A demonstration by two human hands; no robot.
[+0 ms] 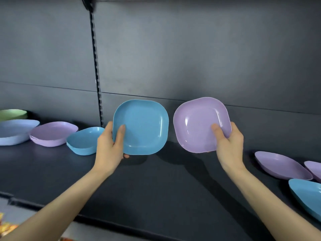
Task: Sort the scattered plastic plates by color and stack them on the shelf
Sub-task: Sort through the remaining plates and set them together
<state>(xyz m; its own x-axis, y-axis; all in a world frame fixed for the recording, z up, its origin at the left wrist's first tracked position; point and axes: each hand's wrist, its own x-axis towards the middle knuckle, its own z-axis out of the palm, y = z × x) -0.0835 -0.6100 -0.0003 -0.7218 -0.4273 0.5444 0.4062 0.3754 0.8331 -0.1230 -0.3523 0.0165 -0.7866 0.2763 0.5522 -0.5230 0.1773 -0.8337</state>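
While the left hand (108, 145) grips a glossy blue plate (141, 126), the right hand (229, 143) grips a lilac plate (198, 122); both plates look rounded-square, tilted above the shelf (156, 188).

Purple plate (199, 124) glossy smooth plastic, sharp highlights; blue plate (144, 127) smooth plastic, duller sheen; shelf (156, 185) matt dark.

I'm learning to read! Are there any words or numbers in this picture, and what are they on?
No text can be read.
Blue plate in the left hand, purple plate in the right hand: plain, no print.
Shelf and back panel: no labels or signs.
Colourful object, bottom left corner: too blurred to read.
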